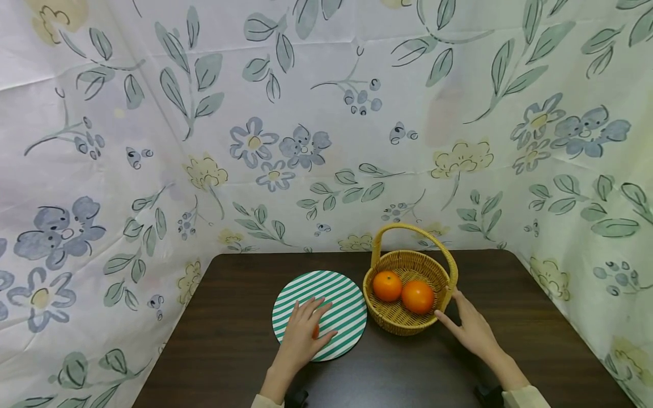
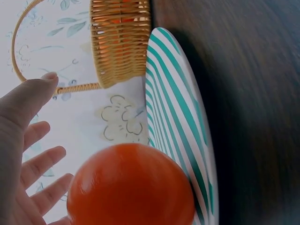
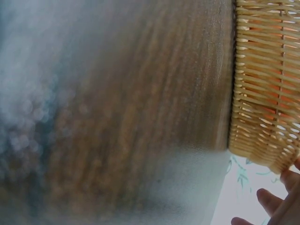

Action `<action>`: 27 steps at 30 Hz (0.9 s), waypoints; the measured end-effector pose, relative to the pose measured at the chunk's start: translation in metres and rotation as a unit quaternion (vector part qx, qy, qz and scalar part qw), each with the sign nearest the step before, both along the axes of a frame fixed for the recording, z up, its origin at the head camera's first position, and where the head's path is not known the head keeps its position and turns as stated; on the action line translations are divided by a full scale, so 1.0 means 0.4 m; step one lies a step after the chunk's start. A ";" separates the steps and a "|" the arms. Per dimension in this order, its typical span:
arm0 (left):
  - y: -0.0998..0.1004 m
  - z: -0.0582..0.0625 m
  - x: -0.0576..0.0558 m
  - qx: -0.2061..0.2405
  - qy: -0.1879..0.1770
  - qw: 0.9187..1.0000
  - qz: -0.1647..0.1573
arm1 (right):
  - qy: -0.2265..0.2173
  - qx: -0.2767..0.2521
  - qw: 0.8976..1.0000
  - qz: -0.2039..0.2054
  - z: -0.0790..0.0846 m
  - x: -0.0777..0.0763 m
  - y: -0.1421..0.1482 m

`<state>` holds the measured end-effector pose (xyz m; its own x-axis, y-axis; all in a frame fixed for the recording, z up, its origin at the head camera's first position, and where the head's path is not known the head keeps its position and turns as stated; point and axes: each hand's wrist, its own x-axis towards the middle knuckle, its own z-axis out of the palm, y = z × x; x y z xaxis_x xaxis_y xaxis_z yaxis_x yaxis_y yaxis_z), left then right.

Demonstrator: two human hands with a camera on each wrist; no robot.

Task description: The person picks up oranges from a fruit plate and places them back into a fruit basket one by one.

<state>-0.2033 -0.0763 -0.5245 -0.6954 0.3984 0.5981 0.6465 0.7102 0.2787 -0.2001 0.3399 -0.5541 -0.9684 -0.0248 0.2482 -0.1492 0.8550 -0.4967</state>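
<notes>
My left hand (image 1: 302, 333) is over a round plate (image 1: 348, 306) with green and white stripes, its fingers spread. Mostly hidden under that hand, an orange (image 2: 131, 187) rests on the plate; the left wrist view shows it large, beside the extended fingers. At the right side of a yellow wicker basket (image 1: 398, 324), my right hand (image 1: 473, 327) touches the rim near the handle's base, thumb in front and loosely extended fingers behind. Inside the basket lie two more oranges, a left one (image 1: 387, 286) and a right one (image 1: 418, 297).
Everything stands on a dark brown wooden table (image 1: 214, 340). The basket's arched handle (image 1: 408, 226) rises above its bowl, and the basket sits right beside the plate. A white cloth (image 1: 331, 226) printed with flowers and leaves hangs behind and along both sides.
</notes>
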 end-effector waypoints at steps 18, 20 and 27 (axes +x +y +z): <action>-0.049 -0.018 0.003 -0.011 -0.025 0.999 0.032 | -0.001 0.004 1.000 -0.001 -0.003 -0.001 0.001; -0.054 -0.019 0.005 -0.008 -0.039 0.998 0.038 | -0.001 0.004 1.000 0.000 -0.004 -0.003 0.002; -0.070 -0.028 0.011 -0.009 -0.084 0.994 0.066 | -0.002 0.003 1.000 0.002 -0.005 -0.005 0.002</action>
<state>-0.1990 -0.1045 -0.5356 -0.8319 0.3076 0.4620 0.4932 0.7913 0.3613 -0.2019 0.3409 -0.5561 -0.9693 -0.0292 0.2443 -0.1500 0.8572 -0.4926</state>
